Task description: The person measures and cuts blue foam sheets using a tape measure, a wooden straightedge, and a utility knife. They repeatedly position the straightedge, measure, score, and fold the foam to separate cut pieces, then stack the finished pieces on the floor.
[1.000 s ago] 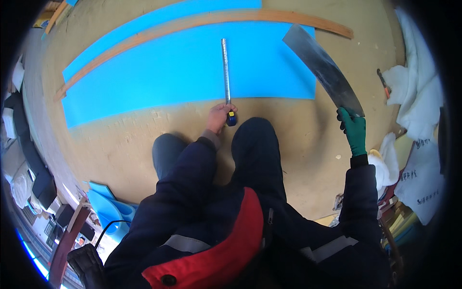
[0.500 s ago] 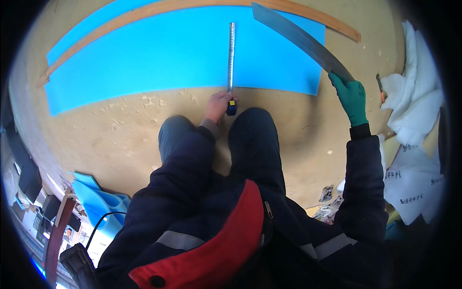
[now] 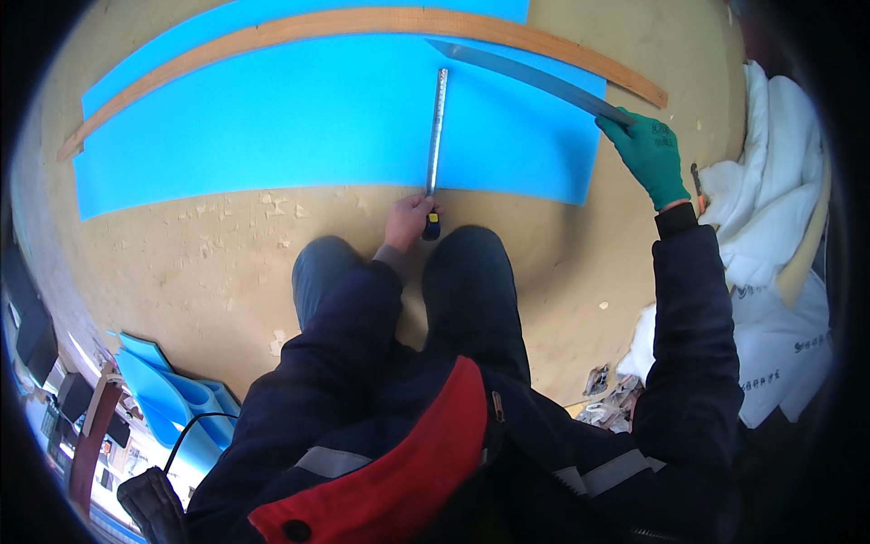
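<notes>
A steel ruler is pinned flat across the blue foam sheet by the bare left hand. A long blade is gripped by the gloved right hand, angled toward the ruler; alignment against its edge seems needed next.

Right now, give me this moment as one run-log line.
left hand: bare, pinning tape measure on blue foam sheet | right hand: green glove, gripping long blade over sheet | wooden strip along far edge

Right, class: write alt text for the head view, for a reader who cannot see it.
A kneeling person's bare left hand holds a metal ruler across a blue foam sheet, while the green-gloved right hand lays a long blade over it. A wooden strip crosses the sheet's far side.
</notes>
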